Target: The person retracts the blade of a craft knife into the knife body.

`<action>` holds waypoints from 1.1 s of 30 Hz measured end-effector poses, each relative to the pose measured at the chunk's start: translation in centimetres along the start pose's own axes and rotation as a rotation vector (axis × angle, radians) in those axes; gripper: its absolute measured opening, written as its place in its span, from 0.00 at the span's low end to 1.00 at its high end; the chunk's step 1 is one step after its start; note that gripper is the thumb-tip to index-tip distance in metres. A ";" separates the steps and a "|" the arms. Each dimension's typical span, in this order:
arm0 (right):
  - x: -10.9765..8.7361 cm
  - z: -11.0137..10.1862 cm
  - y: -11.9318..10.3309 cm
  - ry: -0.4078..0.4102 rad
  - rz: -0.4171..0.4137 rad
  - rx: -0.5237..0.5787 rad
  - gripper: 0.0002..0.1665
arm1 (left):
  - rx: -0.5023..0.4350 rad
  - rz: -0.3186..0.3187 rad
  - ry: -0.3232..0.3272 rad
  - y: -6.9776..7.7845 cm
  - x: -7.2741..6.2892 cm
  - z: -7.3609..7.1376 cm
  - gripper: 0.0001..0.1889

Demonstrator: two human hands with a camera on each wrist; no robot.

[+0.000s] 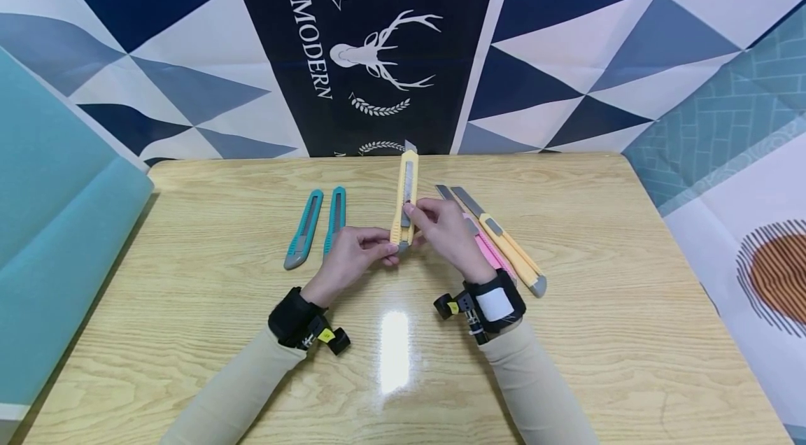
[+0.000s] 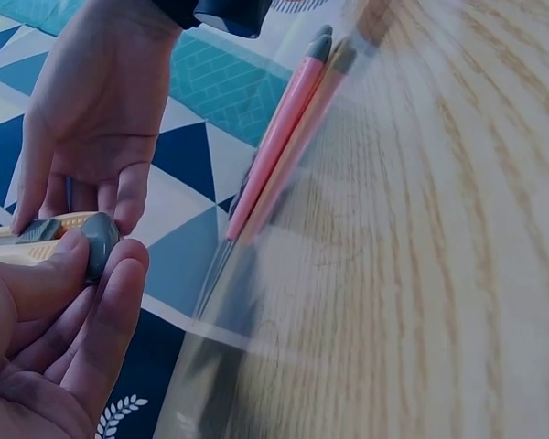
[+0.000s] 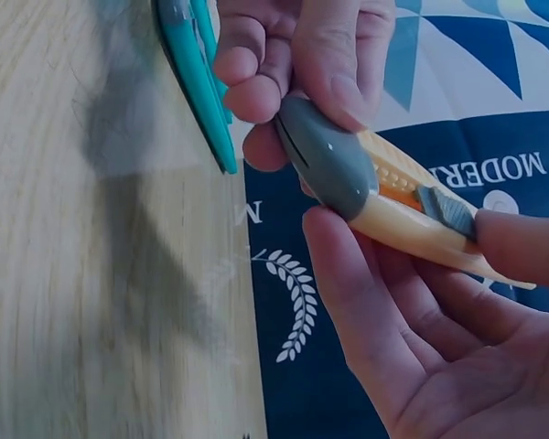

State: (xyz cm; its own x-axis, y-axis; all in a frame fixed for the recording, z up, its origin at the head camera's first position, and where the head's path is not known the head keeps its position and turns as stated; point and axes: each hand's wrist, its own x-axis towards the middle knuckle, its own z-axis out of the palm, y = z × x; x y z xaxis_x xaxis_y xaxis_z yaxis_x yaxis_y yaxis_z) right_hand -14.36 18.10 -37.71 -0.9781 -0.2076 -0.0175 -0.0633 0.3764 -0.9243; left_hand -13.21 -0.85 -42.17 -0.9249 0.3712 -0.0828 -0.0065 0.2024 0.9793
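Between my two hands a yellow box cutter (image 1: 408, 175) is held upright above the table, a short tip of blade showing at its top. My left hand (image 1: 352, 252) pinches its grey end cap (image 3: 325, 155) between thumb and fingers. With the thumb on the grey slider (image 3: 446, 212), my right hand (image 1: 450, 235) grips the body, its fingers behind. Left of the hands lie two teal box cutters (image 1: 305, 228), one partly hidden by my left hand. Beside my right hand lie a pink box cutter (image 1: 490, 245) and another yellow box cutter (image 1: 513, 249), their blades extended.
The wooden table (image 1: 208, 242) reaches back to a patterned cloth (image 1: 371, 46) with a deer-head print. A teal surface (image 1: 57, 235) borders the left side. Each wrist wears a black strap with a small camera (image 1: 330, 338).
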 end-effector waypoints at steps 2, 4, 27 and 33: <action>0.0 0.2 0.0 -0.009 0.016 0.022 0.18 | 0.004 0.009 0.004 -0.1 0.0 0.0 0.13; 0.0 0.4 0.0 -0.010 0.024 0.035 0.18 | 0.009 0.016 0.009 -0.2 0.0 0.0 0.13; -0.3 0.7 0.1 0.101 -0.109 -0.125 0.17 | 0.017 0.030 0.000 0.1 -0.1 0.0 0.13; -0.3 0.8 0.2 0.089 -0.103 -0.100 0.12 | -0.023 0.025 -0.010 0.1 -0.1 -0.2 0.13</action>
State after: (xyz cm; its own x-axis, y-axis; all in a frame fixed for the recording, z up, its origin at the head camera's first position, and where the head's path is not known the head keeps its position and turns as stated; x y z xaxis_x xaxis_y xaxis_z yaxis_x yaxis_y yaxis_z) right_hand -13.90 17.54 -38.20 -0.9787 -0.1709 0.1136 -0.1796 0.4463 -0.8767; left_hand -13.19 -1.00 -42.05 -0.9210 0.3850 -0.0604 0.0075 0.1725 0.9850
